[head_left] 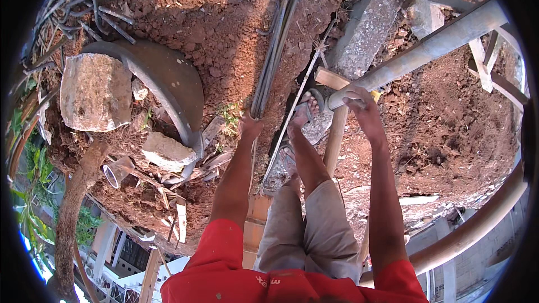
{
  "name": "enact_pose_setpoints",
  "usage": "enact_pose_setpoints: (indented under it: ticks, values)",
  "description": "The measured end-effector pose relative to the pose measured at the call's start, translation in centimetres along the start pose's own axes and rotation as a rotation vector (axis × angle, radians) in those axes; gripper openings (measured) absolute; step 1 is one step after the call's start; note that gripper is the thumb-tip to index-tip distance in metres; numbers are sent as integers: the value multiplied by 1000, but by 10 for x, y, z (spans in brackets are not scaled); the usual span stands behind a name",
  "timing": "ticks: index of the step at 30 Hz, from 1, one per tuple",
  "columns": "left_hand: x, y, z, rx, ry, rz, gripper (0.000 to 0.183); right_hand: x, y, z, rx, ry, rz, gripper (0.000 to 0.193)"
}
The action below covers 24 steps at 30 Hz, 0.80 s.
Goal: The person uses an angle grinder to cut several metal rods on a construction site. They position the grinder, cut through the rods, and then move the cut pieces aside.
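My left hand point(251, 125) is closed round the near end of a bundle of long, thin grey metal bars point(276, 50), which stretches away over the red soil. Out to the right, my right hand point(364, 113) is raised with its fingers apart, holding nothing I can see. Its fingertips overlap the near end of a thick grey pole point(421, 50); whether they touch it I cannot tell. A short wooden block point(332, 78) and an upright wooden post point(336, 140) meet close to that pole end. My sandalled feet stand on a narrow concrete strip beside a dark gap.
To the left lie a large stone block point(95, 93), a curved dark basin-like piece point(174, 73), a smaller stone point(167, 151) and a clear plastic cup point(118, 171). Bent metal rods point(84, 0) tangle at the far left. A concrete beam point(368, 28) lies ahead. A drop shows behind me.
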<state>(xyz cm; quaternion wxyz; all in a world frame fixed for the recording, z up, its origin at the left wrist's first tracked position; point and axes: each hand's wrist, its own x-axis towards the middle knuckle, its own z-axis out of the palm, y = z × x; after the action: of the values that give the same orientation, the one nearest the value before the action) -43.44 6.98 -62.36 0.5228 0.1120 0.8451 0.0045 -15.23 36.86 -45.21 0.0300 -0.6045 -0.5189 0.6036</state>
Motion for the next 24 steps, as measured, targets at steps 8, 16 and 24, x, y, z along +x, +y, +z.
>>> enact_pose_setpoints:
  ticks: [8, 16, 24]
  values:
    - [8, -3, -27, 206, -84, 109, 104, -108, 26, -89, -2, 618, 153, 24]
    - [31, -22, -27, 388, -157, 170, 131, -300, 151, -156, -515, 536, 665, 34]
    - [33, -32, -21, 422, -11, 270, 126, -308, 158, -131, -308, 405, 898, 36]
